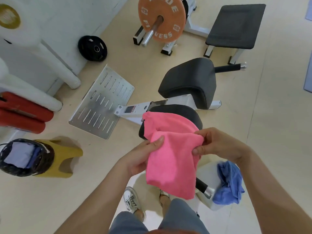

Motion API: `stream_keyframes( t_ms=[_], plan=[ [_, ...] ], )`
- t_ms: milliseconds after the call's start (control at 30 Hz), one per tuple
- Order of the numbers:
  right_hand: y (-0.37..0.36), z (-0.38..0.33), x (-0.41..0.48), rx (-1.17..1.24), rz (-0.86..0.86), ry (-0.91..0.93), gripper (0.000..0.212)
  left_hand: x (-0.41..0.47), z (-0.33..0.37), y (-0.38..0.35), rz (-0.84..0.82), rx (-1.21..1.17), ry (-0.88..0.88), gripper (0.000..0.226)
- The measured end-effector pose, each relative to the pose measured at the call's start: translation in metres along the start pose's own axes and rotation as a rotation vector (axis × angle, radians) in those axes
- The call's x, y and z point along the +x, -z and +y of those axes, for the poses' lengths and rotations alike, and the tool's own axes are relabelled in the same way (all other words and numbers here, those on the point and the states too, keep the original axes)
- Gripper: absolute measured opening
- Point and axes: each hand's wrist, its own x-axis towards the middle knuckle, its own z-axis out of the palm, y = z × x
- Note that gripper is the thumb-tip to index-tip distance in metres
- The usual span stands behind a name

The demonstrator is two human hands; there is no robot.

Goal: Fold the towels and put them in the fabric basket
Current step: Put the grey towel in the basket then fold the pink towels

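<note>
Bright, even light; soft, edge-warped

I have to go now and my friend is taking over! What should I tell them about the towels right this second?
Left hand: grip shut on the pink towel, at its left edge.
Right hand: grip shut on the same towel's upper right corner.
The pink towel hangs between both hands, partly doubled over, not neatly folded yet.
A blue towel lies crumpled at the lower right, unfolded.
The fabric basket sits on the floor to the left, with pale folded cloth already inside.
Left to do: finish the pink fold, put it in the basket, then fold the blue one.
</note>
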Motion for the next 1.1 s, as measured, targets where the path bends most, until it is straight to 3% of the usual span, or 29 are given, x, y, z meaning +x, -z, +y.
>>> stream_keyframes(
  t_ms=[100,233,333,433,533,600,700,733,800,867,1000,1100],
  plan=[
    [0.006,0.004,0.001,-0.025,0.095,-0.063,0.014,0.015,-0.002,-0.008,0.126,-0.050,-0.132,0.025],
    [0.011,0.018,0.004,-0.082,0.207,-0.120,0.022,0.028,-0.002,-0.005,0.177,0.095,-0.294,0.025],
    [0.010,0.027,0.005,0.129,0.243,-0.056,0.022,0.033,-0.003,-0.002,0.060,0.118,-0.220,0.023],
    [0.004,0.029,0.009,0.474,0.235,0.016,0.011,0.037,-0.003,-0.003,-0.061,-0.072,-0.173,0.046],
    [0.001,0.033,0.014,0.609,0.157,0.021,0.017,0.041,-0.004,-0.006,-0.040,-0.087,-0.189,0.055],
    [0.003,0.035,0.014,0.473,0.179,-0.027,0.024,0.040,0.001,-0.010,0.049,0.086,-0.208,0.042],
    [0.005,0.037,0.012,-0.098,0.401,-0.085,0.022,0.039,0.008,-0.014,0.172,0.370,-0.269,0.046],
    [0.003,0.039,0.011,-0.228,0.518,-0.053,0.021,0.039,0.009,-0.015,0.196,0.418,-0.296,0.051],
    [-0.002,0.042,0.010,-0.264,0.685,0.092,0.021,0.044,0.010,-0.012,0.214,0.461,-0.339,0.053],
    [-0.007,0.045,0.010,-0.089,0.753,0.175,0.020,0.048,0.011,-0.009,0.155,0.402,-0.309,0.048],
    [-0.017,0.050,0.020,0.204,0.911,0.095,0.018,0.056,0.006,-0.005,-0.150,0.005,-0.090,0.044],
    [-0.026,0.046,0.030,0.408,0.958,0.004,0.016,0.061,-0.002,-0.013,-0.101,0.025,-0.065,0.048]
  ],
)
